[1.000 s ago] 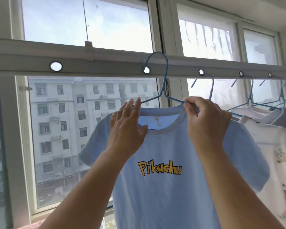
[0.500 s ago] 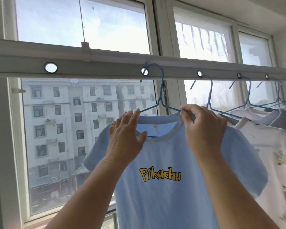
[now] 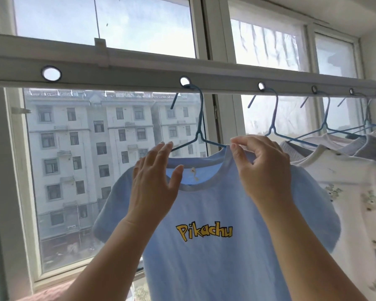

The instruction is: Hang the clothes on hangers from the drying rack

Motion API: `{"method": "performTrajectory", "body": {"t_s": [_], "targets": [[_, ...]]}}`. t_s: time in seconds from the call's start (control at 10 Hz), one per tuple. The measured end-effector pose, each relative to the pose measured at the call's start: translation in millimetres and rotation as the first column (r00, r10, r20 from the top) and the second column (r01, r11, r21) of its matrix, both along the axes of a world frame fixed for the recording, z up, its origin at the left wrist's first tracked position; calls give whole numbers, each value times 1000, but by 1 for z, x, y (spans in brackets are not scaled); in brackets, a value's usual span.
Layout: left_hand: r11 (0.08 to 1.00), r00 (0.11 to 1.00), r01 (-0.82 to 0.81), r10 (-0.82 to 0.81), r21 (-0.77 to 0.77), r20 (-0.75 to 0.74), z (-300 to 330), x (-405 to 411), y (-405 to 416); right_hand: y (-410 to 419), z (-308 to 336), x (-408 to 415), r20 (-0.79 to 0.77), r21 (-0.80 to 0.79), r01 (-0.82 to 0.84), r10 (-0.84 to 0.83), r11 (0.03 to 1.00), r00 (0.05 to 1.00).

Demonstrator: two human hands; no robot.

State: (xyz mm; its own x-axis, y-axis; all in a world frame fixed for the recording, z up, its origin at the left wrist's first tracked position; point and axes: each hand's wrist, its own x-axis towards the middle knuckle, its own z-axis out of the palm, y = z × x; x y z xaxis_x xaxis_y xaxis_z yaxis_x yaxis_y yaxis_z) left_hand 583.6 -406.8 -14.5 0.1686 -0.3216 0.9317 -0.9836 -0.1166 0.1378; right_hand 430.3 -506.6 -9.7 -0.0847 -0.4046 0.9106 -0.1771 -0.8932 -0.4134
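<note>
1. Two bare forearms rise from the bottom of the frame toward a pale blue T-shirt [image 3: 215, 213] printed with "Pikachu" in yellow, which fills the lower centre.
2. Left hand [image 3: 154, 181], centre left, lies flat on the shirt's shoulder by the collar, fingers straight, thumb at the neckline. Its grip is apart and holds nothing, likely steadying or smoothing the cloth.
3. Right hand [image 3: 258, 166], centre right, has its grip clamped on the collar, thumb and forefinger pinching the edge where it meets the hanger arm, probably to seat the neckline squarely.
4. Just behind, the shirt sits on a blue wire hanger [image 3: 201, 127], whose hook is caught in a round hole of the drying rack [image 3: 117, 74], a pale rail crossing the upper frame.
5. Right of centre, more blue hangers carry a white patterned garment [image 3: 345, 203] and grey ones, close beside the shirt's sleeve and crowding that side.
6. One free hole [image 3: 51, 73] shows at upper left.
7. Farthest, windows [image 3: 96, 148] show an apartment block and sky.
</note>
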Motion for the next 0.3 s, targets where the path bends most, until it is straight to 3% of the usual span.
{"method": "performTrajectory", "body": {"t_s": [0.3], "targets": [[987, 993, 115, -116, -116, 0, 4, -21, 27, 14, -4, -20, 33, -59, -59, 61, 997, 998]]}}
